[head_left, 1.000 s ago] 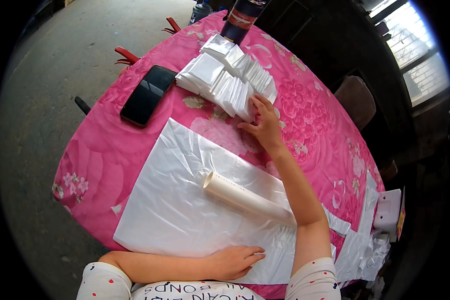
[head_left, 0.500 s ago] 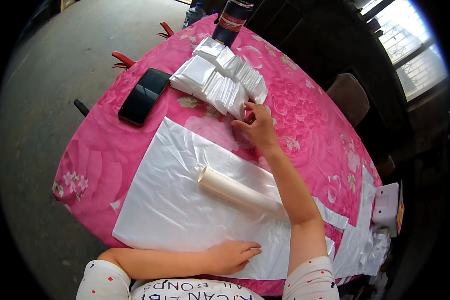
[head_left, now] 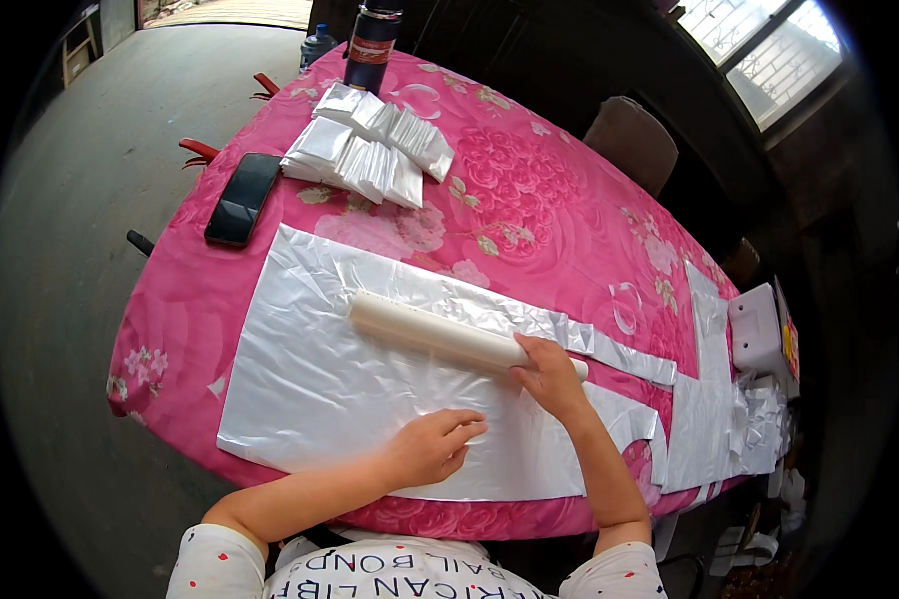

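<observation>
A white plastic bag with handle strips [head_left: 310,379] lies spread flat on the table in front of me. Across its upper part rests a cream-coloured tube [head_left: 420,327], slanting down to the right. My right hand [head_left: 551,379] grips this tube near its right end, thumb and fingers to either side. Over the bag's lower middle is my left hand [head_left: 435,446], its fingers loosely bent and apart, with nothing in them. Farther off, folded white plastic bags [head_left: 320,143] stand packed in two rows, away from both hands.
A pink flowered cloth [head_left: 529,220] covers the table. At the far left are a black phone [head_left: 243,200] and a dark flask [head_left: 372,50]. More white plastic bags [head_left: 699,429] lie at the right edge, beside a white box [head_left: 756,329]. A chair [head_left: 631,145] stands beyond the table.
My right hand has come back from the folded bags and taken hold of the tube. My left hand has lifted slightly and moved up over the bag. The whole view has shifted.
</observation>
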The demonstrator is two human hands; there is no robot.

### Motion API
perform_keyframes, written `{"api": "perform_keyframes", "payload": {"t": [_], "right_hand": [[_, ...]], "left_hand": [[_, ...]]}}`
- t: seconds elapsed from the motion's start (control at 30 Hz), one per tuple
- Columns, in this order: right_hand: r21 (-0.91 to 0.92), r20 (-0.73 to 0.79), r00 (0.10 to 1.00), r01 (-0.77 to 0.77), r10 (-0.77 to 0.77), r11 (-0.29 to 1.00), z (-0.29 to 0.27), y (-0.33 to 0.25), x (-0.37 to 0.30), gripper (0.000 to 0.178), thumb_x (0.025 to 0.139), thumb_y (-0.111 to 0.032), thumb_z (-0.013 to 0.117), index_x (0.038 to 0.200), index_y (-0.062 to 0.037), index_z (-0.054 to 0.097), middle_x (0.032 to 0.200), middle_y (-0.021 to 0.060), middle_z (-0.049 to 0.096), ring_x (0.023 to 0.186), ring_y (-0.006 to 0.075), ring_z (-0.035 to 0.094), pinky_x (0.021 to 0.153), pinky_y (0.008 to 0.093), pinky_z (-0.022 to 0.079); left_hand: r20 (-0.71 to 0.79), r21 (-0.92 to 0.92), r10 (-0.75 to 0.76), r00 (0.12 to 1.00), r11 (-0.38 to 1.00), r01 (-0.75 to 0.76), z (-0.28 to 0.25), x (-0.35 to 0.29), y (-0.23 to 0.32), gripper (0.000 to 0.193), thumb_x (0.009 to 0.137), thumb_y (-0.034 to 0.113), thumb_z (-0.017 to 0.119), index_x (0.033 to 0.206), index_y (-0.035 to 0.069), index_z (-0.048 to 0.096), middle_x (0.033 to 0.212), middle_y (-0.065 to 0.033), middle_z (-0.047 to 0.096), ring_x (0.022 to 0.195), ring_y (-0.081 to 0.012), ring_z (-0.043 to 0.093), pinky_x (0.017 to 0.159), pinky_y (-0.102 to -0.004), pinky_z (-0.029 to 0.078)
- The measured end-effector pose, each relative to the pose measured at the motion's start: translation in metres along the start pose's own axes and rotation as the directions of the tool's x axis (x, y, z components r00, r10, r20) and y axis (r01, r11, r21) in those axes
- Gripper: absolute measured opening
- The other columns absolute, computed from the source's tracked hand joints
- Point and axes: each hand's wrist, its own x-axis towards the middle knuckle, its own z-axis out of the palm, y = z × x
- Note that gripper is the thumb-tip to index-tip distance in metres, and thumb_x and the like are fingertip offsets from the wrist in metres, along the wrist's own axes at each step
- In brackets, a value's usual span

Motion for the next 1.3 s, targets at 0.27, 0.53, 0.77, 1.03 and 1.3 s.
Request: {"api": "perform_keyframes", "payload": {"t": [0.27, 0.53, 0.77, 1.03, 1.3], "right_hand": [[0.113, -0.009, 0.976, -0.215, 0.217, 0.970, 0.019, -0.064, -0.123, 0.055, 0.080, -0.026, 0.064, 0.123, 0.0033, 0.047, 0.107, 0.0190, 0.053, 0.099, 0.0327, 0.051, 0.086, 0.0379, 0.042], [-0.081, -0.032, 0.996, -0.082, 0.079, 0.993, 0.040, -0.045, -0.156, 0.053, 0.084, -0.027, 0.054, 0.132, -0.0070, 0.041, 0.141, 0.0164, 0.030, 0.131, 0.0325, 0.028, 0.107, 0.0422, 0.023], [-0.183, -0.192, 0.943, -0.307, 0.273, 0.934, 0.011, 0.052, -0.198, 0.058, 0.086, -0.036, 0.051, 0.134, -0.0066, 0.038, 0.142, 0.0150, 0.031, 0.131, 0.0305, 0.028, 0.106, 0.0415, 0.023], [-0.455, -0.366, 0.620, -0.769, 0.694, 0.448, -0.049, 0.139, -0.229, 0.046, 0.082, -0.028, 0.057, 0.117, 0.0006, 0.051, 0.124, 0.0150, 0.050, 0.118, 0.0289, 0.043, 0.105, 0.0485, 0.023], [-0.102, -0.451, 0.847, -0.361, 0.280, 0.927, -0.004, 0.069, -0.124, 0.038, 0.075, -0.013, 0.063, 0.108, 0.0038, 0.057, 0.116, 0.0194, 0.054, 0.108, 0.0333, 0.050, 0.095, 0.0410, 0.038]], "left_hand": [[0.097, 0.218, -0.018, 0.995, 0.976, -0.003, 0.001, 0.003, 0.010, 0.052, 0.073, 0.011, 0.062, 0.121, 0.002, 0.046, 0.122, -0.0146, 0.047, 0.107, -0.0313, 0.049, 0.090, -0.0387, 0.042], [0.326, 0.455, -0.054, 0.944, 0.884, -0.107, 0.004, 0.010, 0.009, 0.065, 0.079, 0.043, 0.054, 0.133, 0.010, 0.039, 0.143, -0.0187, 0.025, 0.133, -0.0377, 0.021, 0.107, -0.0443, 0.024], [0.346, 0.408, -0.080, 0.935, 0.910, -0.073, 0.004, 0.008, 0.013, 0.067, 0.080, 0.046, 0.052, 0.133, 0.008, 0.039, 0.144, -0.0201, 0.022, 0.134, -0.0400, 0.017, 0.107, -0.0457, 0.022], [0.349, 0.391, -0.069, 0.935, 0.917, -0.078, 0.005, 0.009, 0.011, 0.067, 0.080, 0.044, 0.052, 0.134, 0.008, 0.038, 0.144, -0.0213, 0.022, 0.134, -0.0408, 0.017, 0.107, -0.0465, 0.021], [0.287, 0.383, -0.031, 0.957, 0.920, -0.085, 0.005, 0.002, 0.005, 0.075, 0.080, 0.042, 0.054, 0.138, 0.002, 0.027, 0.145, -0.0229, 0.016, 0.134, -0.0407, 0.016, 0.107, -0.0477, 0.020]]}}
